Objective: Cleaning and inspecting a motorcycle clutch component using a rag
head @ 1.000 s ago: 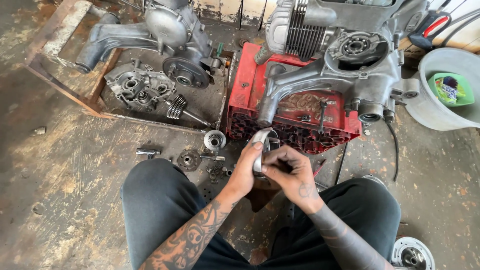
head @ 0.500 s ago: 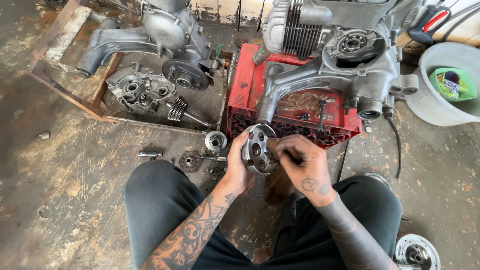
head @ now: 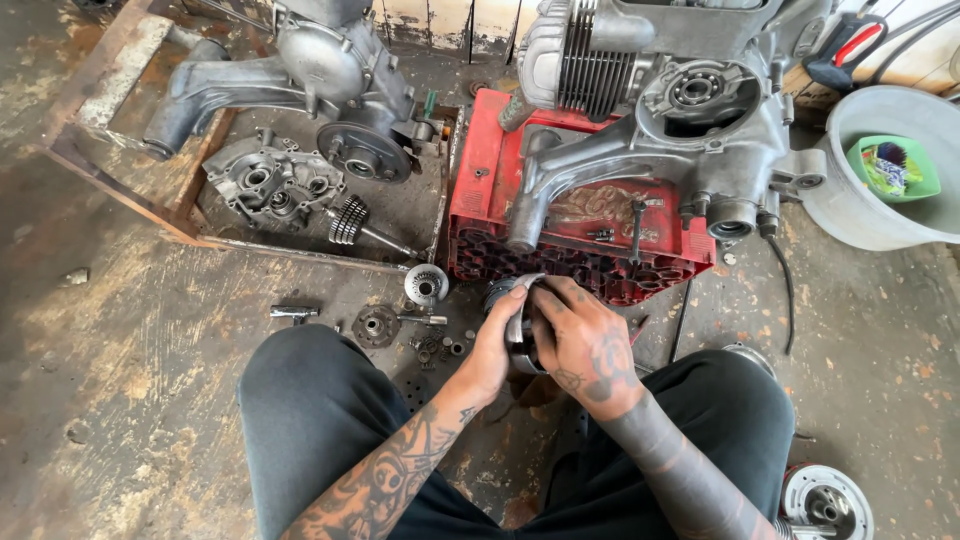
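Both hands gripped one round metal part [head: 517, 325] above the knees: left hand [head: 497, 345] cupped it, right hand [head: 585, 345] clamped over. Loose small parts [head: 400, 322] lay on floor nearby; engine case [head: 650, 130] sat on red crate [head: 480, 200] beyond.

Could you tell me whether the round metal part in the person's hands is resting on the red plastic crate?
No, both hands, left hand and right hand, hold the round metal part up above the lap, in front of the red plastic crate.

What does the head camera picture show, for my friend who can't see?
Two tattooed hands, left hand and right hand, grip a round metal part over the person's lap. Ahead, a grey engine rests on a red crate.
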